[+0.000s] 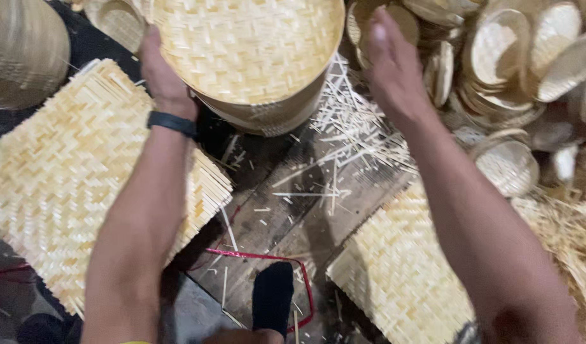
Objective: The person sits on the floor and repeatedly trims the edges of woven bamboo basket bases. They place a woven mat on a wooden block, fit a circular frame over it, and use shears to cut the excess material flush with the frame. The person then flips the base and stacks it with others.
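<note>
My left hand (159, 73) grips the left rim of a round woven bamboo basket (248, 48) at the top of the view; a black band sits on that wrist. The basket is tilted, showing its woven face and a banded side wall. My right hand (388, 64) is raised to the right of the basket, fingers stretched out, blurred, a little apart from the rim and holding nothing.
A flat woven bamboo mat (57, 172) lies at left, another mat (401, 274) at lower right. Several finished round baskets (503, 57) are heaped at upper right. Bamboo slivers (344, 140) litter the dark floor, with a red cord (261, 258) and a black-socked foot (272, 296).
</note>
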